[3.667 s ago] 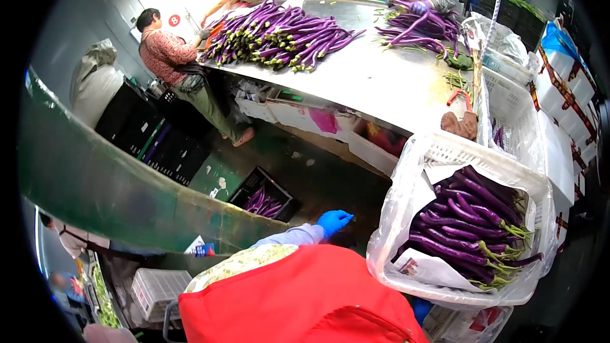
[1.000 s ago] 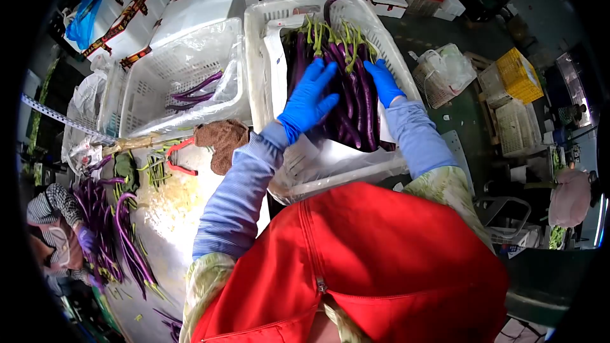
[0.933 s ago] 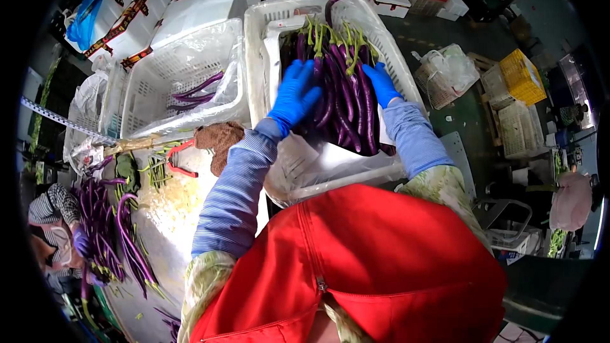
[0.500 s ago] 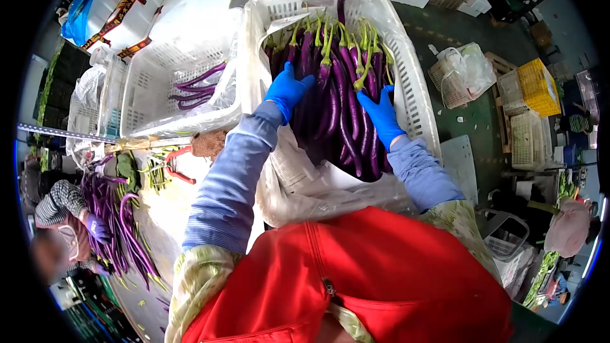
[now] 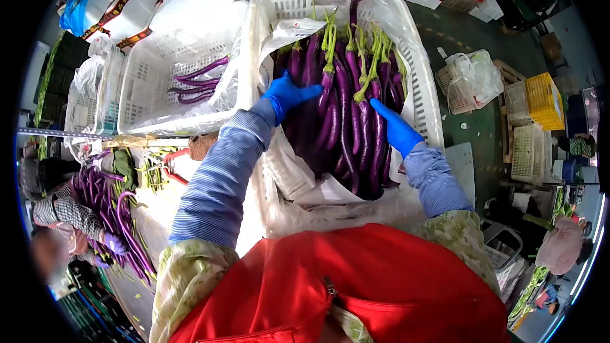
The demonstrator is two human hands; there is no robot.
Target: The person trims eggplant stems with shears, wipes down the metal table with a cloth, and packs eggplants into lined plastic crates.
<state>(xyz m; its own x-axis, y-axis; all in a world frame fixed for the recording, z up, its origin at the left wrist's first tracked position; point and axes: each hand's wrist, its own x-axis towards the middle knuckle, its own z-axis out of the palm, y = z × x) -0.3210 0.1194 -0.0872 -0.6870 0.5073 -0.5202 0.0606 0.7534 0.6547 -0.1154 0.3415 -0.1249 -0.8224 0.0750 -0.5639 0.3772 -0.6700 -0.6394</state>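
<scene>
Long purple eggplants (image 5: 345, 124) with green stems lie side by side in a white plastic crate (image 5: 427, 86) lined with paper and clear film. My left hand (image 5: 289, 96), in a blue glove, rests on the left part of the pile, thumb and finger spread apart. On the right side, my right hand (image 5: 399, 130), gloved in blue too, lies against the outer eggplants with its visible fingers stretched out; some fingertips are hidden. One curved eggplant (image 5: 354, 13) stands apart at the crate's far end.
A second white crate (image 5: 149, 79) on the left holds several eggplants. Below it, a table (image 5: 162, 206) bears red-handled pruners (image 5: 170, 166) and an eggplant heap (image 5: 95, 200), where a co-worker's purple-gloved hand (image 5: 115, 243) works. White foam boxes (image 5: 203, 6) stand behind; a yellow crate (image 5: 543, 101) is at right.
My right hand has shifted outward and down along the pile's right side. The left hand has barely moved, its finger now pointing across the eggplants. The co-worker's hand moved slightly right.
</scene>
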